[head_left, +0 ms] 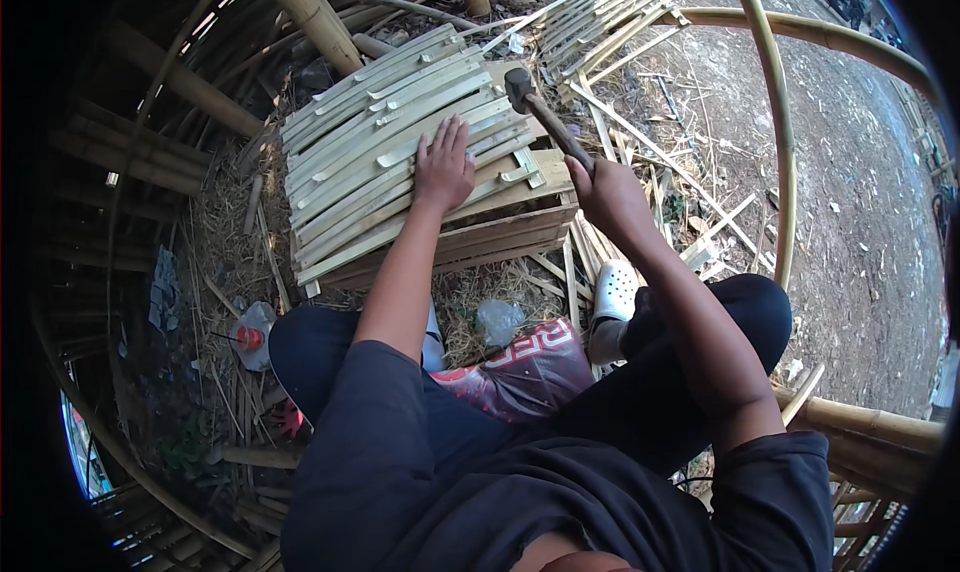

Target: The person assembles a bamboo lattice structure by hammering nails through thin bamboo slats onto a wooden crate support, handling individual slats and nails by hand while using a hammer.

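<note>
A panel of pale split bamboo slats lies in front of me on top of a low stack of wooden boards. Flat on its slats rests my left hand, fingers stretched out and close together, holding nothing. My right hand is wrapped round the wooden handle of a hammer. The dark hammer head is raised over the right edge of the panel, apart from the slats. Short curled bamboo pieces stick up from several slats. A small crosspiece lies at the panel's near right corner.
Another slatted bamboo panel lies at the back right, with loose strips around it. Bamboo poles rise at the back, and a curved pole stands to the right. A clear plastic bag lies between my legs. Straw and scraps litter the ground.
</note>
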`<state>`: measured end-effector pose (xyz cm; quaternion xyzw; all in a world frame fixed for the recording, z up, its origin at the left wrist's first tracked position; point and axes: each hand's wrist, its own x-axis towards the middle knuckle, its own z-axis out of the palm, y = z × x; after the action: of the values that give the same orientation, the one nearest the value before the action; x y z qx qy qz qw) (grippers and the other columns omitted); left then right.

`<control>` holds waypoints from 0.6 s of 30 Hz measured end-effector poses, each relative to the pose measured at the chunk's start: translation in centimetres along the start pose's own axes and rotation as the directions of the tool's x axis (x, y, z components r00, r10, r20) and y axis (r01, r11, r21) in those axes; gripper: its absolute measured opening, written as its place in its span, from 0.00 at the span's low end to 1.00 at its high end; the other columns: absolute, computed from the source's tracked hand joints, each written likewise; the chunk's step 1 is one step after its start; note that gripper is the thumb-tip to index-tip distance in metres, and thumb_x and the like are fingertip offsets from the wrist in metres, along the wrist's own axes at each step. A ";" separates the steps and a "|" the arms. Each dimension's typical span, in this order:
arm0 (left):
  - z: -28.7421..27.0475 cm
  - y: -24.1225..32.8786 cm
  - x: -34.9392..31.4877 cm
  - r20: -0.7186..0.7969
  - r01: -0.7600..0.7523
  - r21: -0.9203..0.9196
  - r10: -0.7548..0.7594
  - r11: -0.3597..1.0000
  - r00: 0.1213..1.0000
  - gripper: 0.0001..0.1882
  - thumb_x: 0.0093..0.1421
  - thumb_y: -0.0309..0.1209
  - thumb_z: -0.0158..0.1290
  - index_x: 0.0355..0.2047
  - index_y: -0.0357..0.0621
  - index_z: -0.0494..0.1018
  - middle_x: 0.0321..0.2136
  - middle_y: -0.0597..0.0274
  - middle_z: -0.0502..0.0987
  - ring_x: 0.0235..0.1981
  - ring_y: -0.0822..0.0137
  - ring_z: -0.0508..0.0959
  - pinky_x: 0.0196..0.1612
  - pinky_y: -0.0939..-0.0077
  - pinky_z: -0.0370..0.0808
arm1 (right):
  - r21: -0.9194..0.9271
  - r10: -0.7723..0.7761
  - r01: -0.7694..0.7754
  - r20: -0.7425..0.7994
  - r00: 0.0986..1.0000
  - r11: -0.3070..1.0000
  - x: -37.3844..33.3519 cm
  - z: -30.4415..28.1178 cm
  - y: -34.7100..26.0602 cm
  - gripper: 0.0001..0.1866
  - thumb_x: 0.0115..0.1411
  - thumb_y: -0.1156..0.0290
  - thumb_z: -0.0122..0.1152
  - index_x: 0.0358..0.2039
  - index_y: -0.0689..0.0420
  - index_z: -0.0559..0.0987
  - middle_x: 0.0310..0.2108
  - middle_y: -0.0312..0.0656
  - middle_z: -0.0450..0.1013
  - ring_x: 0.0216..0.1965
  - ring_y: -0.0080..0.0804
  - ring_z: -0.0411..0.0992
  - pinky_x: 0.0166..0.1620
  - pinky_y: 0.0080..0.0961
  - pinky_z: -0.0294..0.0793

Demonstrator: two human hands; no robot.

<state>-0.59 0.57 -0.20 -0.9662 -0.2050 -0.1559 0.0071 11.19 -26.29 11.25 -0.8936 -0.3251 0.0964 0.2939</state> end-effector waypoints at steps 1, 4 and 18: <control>0.0 0.0 0.0 0.001 0.003 0.002 -0.003 1.000 1.000 0.33 0.66 0.40 0.43 0.70 0.47 0.55 0.73 0.59 0.53 0.74 0.61 0.52 0.73 0.47 0.45 | -0.014 -0.001 0.002 0.023 1.000 1.000 0.0 0.1 0.0 0.34 0.68 0.45 0.52 0.26 0.69 0.79 0.24 0.64 0.75 0.31 0.65 0.75 0.38 0.52 0.74; 0.0 0.1 0.0 0.000 0.003 0.009 -0.003 1.000 1.000 0.33 0.66 0.39 0.43 0.70 0.47 0.55 0.73 0.59 0.53 0.74 0.61 0.52 0.73 0.47 0.46 | -0.091 -0.013 0.019 0.066 0.998 0.996 0.1 0.6 0.5 0.34 0.67 0.46 0.52 0.25 0.69 0.80 0.24 0.64 0.75 0.30 0.64 0.76 0.37 0.52 0.75; -0.2 0.4 0.0 0.014 -0.008 0.007 0.008 1.000 1.000 0.33 0.66 0.39 0.43 0.71 0.46 0.54 0.73 0.59 0.52 0.74 0.60 0.51 0.73 0.47 0.45 | -0.094 -0.113 0.108 -0.046 0.993 0.990 -1.0 1.9 0.5 0.29 0.67 0.47 0.54 0.26 0.65 0.78 0.23 0.60 0.75 0.28 0.60 0.77 0.35 0.50 0.76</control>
<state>-0.53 0.18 -0.01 -0.9681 -0.2016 -0.1483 0.0097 9.99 -26.39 9.40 -0.8889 -0.3705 0.0421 0.2661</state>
